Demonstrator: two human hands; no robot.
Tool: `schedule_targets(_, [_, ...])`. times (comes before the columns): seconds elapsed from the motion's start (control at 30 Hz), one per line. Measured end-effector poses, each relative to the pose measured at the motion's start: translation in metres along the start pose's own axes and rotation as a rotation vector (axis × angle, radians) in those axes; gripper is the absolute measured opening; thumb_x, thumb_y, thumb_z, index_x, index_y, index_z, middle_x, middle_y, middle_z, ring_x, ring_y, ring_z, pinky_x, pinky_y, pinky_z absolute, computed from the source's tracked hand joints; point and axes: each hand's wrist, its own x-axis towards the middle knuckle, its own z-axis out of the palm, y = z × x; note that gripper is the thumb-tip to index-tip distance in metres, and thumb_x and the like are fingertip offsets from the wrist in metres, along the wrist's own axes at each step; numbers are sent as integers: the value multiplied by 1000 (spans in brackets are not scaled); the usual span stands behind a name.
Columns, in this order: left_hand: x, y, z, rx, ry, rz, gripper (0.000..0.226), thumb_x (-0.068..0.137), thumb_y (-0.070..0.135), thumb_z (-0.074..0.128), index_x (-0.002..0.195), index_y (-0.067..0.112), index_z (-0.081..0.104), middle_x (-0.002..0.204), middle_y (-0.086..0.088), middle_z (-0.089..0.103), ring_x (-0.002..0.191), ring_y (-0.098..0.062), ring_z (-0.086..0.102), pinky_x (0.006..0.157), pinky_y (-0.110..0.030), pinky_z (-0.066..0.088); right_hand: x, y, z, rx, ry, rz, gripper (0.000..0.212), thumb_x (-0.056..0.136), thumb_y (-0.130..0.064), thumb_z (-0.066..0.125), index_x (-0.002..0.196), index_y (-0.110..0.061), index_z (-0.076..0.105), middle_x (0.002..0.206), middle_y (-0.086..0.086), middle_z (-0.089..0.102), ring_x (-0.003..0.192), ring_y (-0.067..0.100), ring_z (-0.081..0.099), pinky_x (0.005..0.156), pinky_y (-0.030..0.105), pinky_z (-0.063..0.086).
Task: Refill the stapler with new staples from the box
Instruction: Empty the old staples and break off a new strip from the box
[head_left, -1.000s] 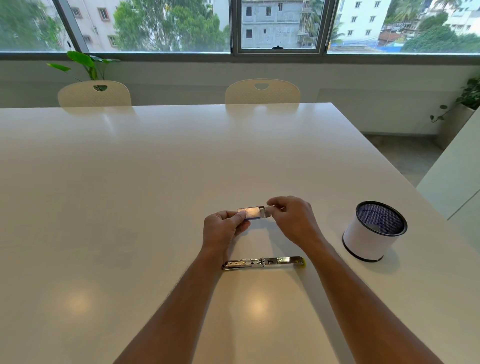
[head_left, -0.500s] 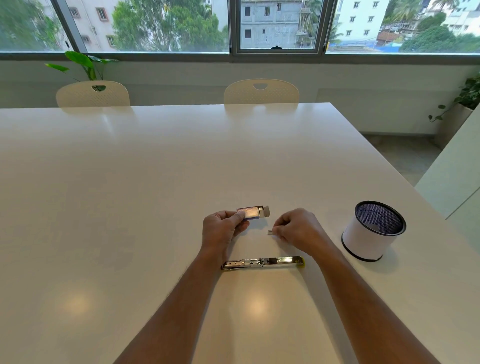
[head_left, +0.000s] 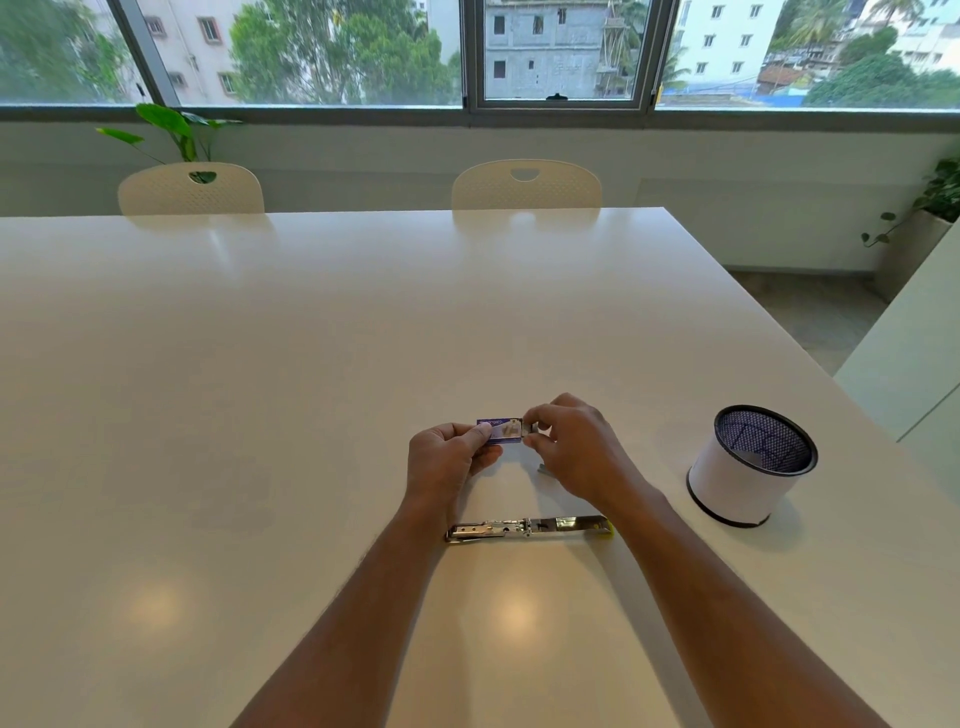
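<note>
My left hand (head_left: 449, 460) holds a small purple staple box (head_left: 500, 431) a little above the white table (head_left: 260, 389). My right hand (head_left: 576, 449) is at the box's right end, thumb and forefinger pinched on its open flap. A short silver strip of staples (head_left: 545, 469) lies on the table just under my right hand, partly hidden by it. The metal stapler (head_left: 527, 527) lies opened out flat nearer to me, between my forearms, with a yellow tip at its right end.
A white cylindrical bin with a dark mesh lining (head_left: 750, 465) stands to the right, near the table's right edge. Two cream chairs (head_left: 525, 184) are tucked in at the far side. A second white surface (head_left: 914, 364) lies beyond the right edge.
My right hand went from the box down to the table, left the staple strip there, and has come back up to the box's flap. My left hand turned the box slightly.
</note>
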Motion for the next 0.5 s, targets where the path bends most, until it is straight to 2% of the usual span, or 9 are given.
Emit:
schedule_targets(0.1, [0,1,1,-1,-1,1,10,90,2,74,82,-3,73,87,-25,78,72,-25,76,79,-37,62,2,-1,0,-11,12,-11,19,93,-21,67,110,-18,75,105,4,63,82,17,58,69,27,46])
schedule_targets(0.27, [0,1,1,-8,-6,-1,9,90,2,75,83,-4,73,88,-26,77,72,-26,75,75,-35,62,1,-1,-2,1,16,-42,22,97,-14,58,108,-15,77,103,7,64,86,22,61,75,36,55])
schedule_targets(0.5, [1,0,0,-9,-8,3,9,90,2,75,83,-4,73,90,-28,77,73,-27,75,78,-38,62,3,3,2,22,27,-25,21,97,-15,61,110,-15,77,105,6,64,86,18,58,69,22,48])
